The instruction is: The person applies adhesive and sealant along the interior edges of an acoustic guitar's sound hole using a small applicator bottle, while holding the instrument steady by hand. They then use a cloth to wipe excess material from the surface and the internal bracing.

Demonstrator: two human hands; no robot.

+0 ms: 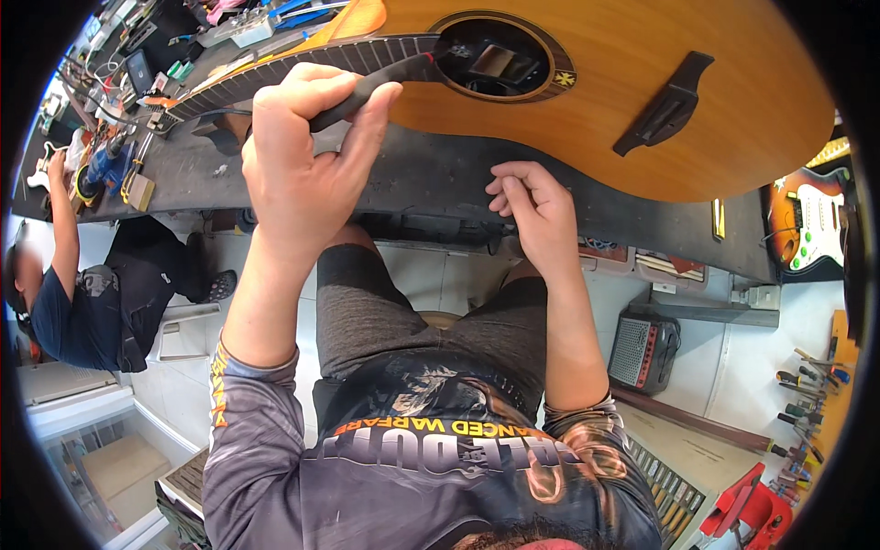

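Observation:
An acoustic guitar (669, 46) with a natural wood top lies face up on the workbench, its fretted neck (229, 87) reaching left. Its round soundhole (495, 55) has a dark glossy object with a small screen inside. My left hand (312, 156) grips a long black object (399, 71) with a red mark, over the neck near the soundhole; what exactly it is, I cannot tell. The dark bridge (662, 105) sits at the right. Below the guitar's body, my right hand (536, 211) hovers by the bench edge, fingers loosely curled and apart, holding nothing.
The dark bench (440, 165) carries tools and cables at left. A co-worker (82, 312) sits at far left, reaching toward a white object (38, 179). A sunburst electric guitar (807, 220) is at right, with a small amplifier (642, 348), red vise (747, 504) and tool rack (830, 385) below.

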